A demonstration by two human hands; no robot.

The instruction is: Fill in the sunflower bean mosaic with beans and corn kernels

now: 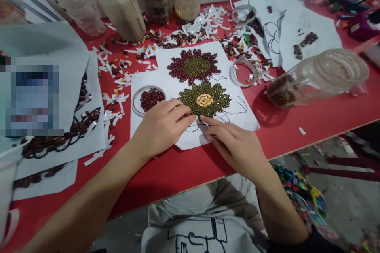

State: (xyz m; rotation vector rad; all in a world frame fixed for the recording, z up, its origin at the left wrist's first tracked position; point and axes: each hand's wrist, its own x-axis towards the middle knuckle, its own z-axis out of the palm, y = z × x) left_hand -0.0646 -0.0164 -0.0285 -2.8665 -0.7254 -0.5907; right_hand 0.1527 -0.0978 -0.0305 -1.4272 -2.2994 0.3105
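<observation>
A white paper (190,142) lies on the table with two drawn flowers filled with seeds. The upper flower (170,67) has dark red bean petals around a green centre; the lower flower (219,101) has green mung bean petals around yellow corn kernels. At the lower flower's bottom edge, my left hand (164,124) rests with its fingers bent together; anything between the fingertips is hidden. My right hand (234,140) touches the paper close by, index finger stretched toward the drawn stem. Beside my left hand sits a round lid (135,101) of dark red beans (152,99).
A glass jar (314,79) holding some seeds lies tilted at the right, near a clear ring-shaped lid (243,73). Paper shreds (204,21) and loose seeds cover the back. More jars (118,6) stand by the wall. Other bean-covered sheets (92,142) lie left.
</observation>
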